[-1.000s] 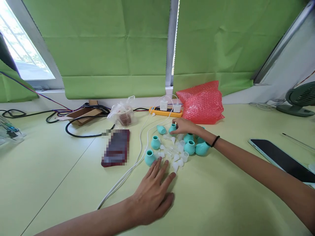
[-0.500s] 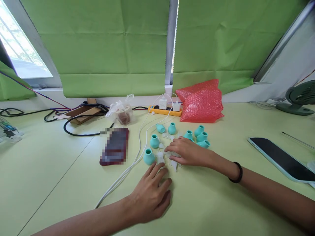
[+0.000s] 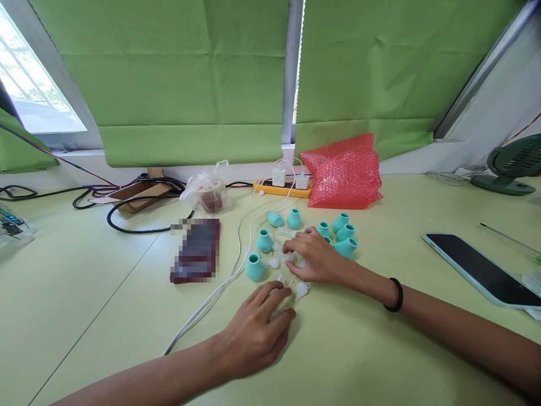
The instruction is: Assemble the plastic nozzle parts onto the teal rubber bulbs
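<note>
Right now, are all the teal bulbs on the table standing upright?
No: one tipped teal bulb lies on its side, just left of an upright teal bulb.

Pretty plain pale yellow-green tabletop [image 3: 380, 349], tbh, with a thin dark seam [image 3: 97, 316] running across its left side. A bunch of small, round-bellied teal bulbs [image 3: 255, 269] sat around the middle, some upright, some tipped, with little clear and whitish plastic bits [image 3: 301, 291] strewn between them. Toward the back were an open brown cardboard box [image 3: 141, 206] and a shiny red bubble-wrap pouch [image 3: 346, 180]. A black-screened, mint-edged phone [image 3: 482, 268] lay off to the right.
</note>
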`<act>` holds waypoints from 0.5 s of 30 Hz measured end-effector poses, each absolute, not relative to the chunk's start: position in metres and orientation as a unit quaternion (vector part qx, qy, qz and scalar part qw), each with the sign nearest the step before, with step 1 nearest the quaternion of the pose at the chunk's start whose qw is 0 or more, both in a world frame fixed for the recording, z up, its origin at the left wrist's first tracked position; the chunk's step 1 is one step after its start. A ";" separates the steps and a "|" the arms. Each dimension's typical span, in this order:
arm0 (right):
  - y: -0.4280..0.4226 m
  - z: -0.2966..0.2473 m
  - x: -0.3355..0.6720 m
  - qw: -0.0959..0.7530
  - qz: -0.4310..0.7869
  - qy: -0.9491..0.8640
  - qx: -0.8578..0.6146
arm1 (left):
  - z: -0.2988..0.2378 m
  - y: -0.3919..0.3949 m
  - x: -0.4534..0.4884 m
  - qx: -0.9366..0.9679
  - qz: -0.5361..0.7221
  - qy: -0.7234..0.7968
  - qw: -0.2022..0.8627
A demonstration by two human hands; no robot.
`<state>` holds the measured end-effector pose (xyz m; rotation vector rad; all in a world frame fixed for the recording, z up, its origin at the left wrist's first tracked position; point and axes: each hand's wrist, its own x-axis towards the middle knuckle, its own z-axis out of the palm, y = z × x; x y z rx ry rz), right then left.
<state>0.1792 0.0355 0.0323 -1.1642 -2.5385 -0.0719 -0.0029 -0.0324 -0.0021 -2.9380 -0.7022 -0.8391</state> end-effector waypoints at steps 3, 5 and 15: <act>0.030 0.039 0.181 0.245 0.003 -0.886 -0.395 | -0.002 -0.031 -0.002 -0.932 -0.257 -0.256 0.012; 0.025 0.037 0.182 0.273 0.038 -0.884 -0.378 | -0.003 -0.030 -0.001 -0.932 -0.251 -0.263 0.004; 0.019 0.030 0.196 0.220 0.060 -0.924 -0.308 | 0.006 -0.032 0.000 -0.952 -0.211 -0.219 -0.001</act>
